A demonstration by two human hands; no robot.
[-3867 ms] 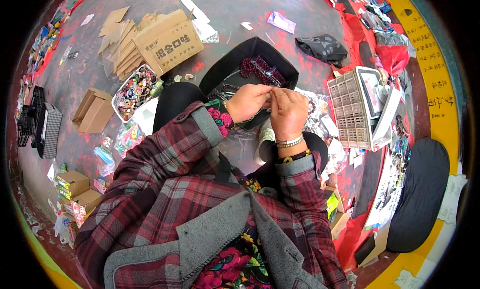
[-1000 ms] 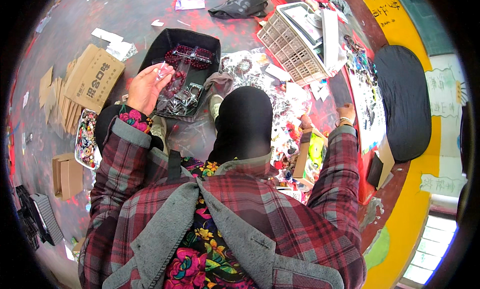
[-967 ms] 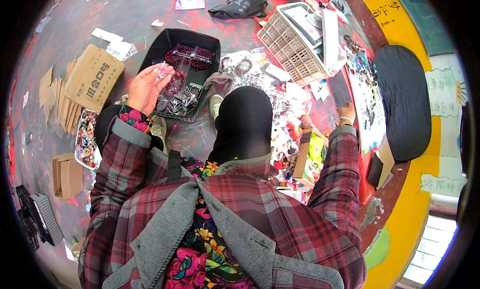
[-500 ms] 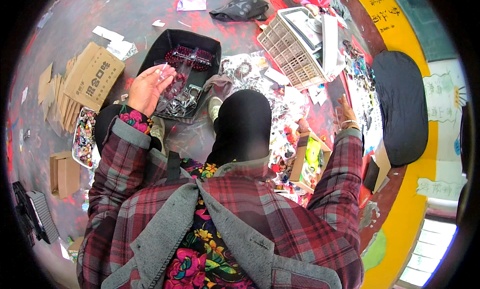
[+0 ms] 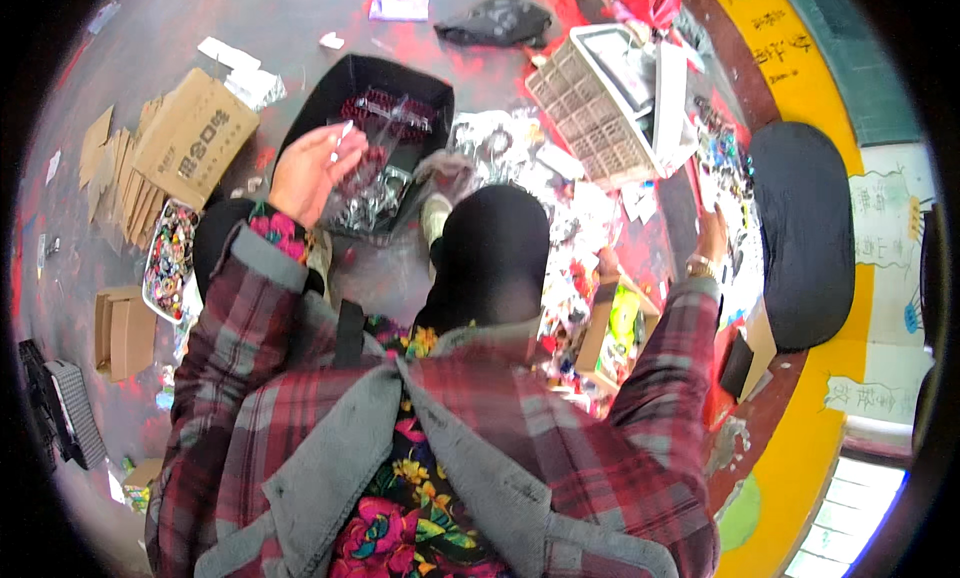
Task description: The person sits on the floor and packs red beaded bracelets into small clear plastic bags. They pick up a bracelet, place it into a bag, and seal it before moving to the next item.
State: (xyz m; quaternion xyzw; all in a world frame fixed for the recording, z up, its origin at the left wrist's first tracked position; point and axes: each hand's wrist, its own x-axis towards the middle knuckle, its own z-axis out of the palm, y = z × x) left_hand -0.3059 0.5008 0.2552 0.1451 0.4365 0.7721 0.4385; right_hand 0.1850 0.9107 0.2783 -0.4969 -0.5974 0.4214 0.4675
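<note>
My left hand (image 5: 305, 176) is raised palm up beside the black bin (image 5: 432, 90). Its fingers are bent and pinch a small white strip (image 5: 346, 131), too blurred to name more exactly. In the bin lie dark red beaded strings (image 5: 400, 113) and clear plastic bags (image 5: 365, 210) with silvery pieces. My right hand (image 5: 711, 240), a bracelet at its wrist, reaches to the long heap of small colourful trinkets (image 5: 738, 213) on the right. Its fingers are at the heap's near side, smeared, and whether they grip anything cannot be made out.
A beige plastic crate (image 5: 580, 103) stands tilted beyond a spread of clear-bagged goods (image 5: 500, 148). Nearer lies an open carton (image 5: 598, 338) with green packets. At left are a cardboard box (image 5: 195, 138), a white basket of trinkets (image 5: 170, 263) and a small open box (image 5: 128, 333). A black oval cushion (image 5: 808, 236) borders the right.
My right hand has moved outward and is now at the trinket heap, its fingers no longer spread in the air. My left hand stays by the bin, with the white strip still held.
</note>
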